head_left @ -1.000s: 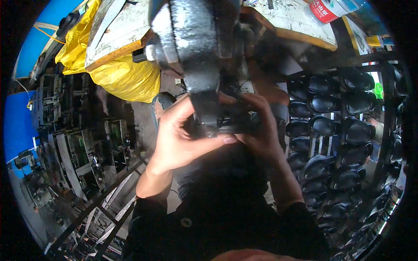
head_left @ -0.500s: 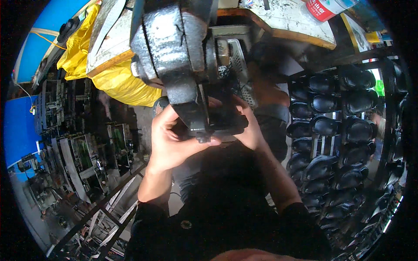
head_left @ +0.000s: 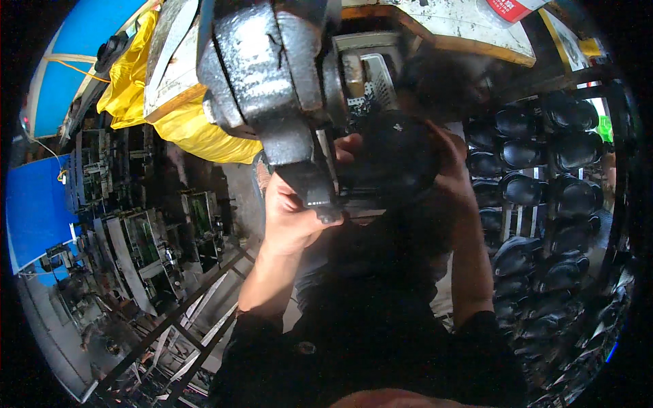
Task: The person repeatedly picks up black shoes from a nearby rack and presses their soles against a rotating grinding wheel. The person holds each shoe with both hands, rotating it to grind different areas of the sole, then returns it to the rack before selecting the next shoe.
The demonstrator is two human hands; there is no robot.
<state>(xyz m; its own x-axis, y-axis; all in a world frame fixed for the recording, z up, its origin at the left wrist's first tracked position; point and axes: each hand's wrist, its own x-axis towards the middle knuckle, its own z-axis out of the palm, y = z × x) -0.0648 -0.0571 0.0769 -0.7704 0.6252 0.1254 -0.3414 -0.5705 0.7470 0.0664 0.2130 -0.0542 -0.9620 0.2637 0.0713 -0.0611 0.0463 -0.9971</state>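
Under the nose of a worn, dark metal machine head (head_left: 252, 68), a rounded black shoe (head_left: 394, 156) is gripped between both hands. It lies in deep shadow, so its details are hard to make out. My left hand (head_left: 289, 214) closes on its left side, beside the machine's narrow lower tip (head_left: 326, 212), which hides part of the fingers. Wrapped about the shoe's right side is my right hand (head_left: 452, 160), its fingers partly lost in the dark.
Racks of black shoes (head_left: 524, 187) stand to the right. Behind the machine are a grey plastic basket (head_left: 377, 78) and a stained white worktop (head_left: 469, 24) with a red-labelled container (head_left: 507, 8). Yellow sacking (head_left: 204, 139) hangs at the left, above metal frames (head_left: 136, 251).
My right hand has moved right and upward, and the shoe has turned so more of its rounded black surface shows. My left hand stays near the machine tip. The whole view has shifted slightly.
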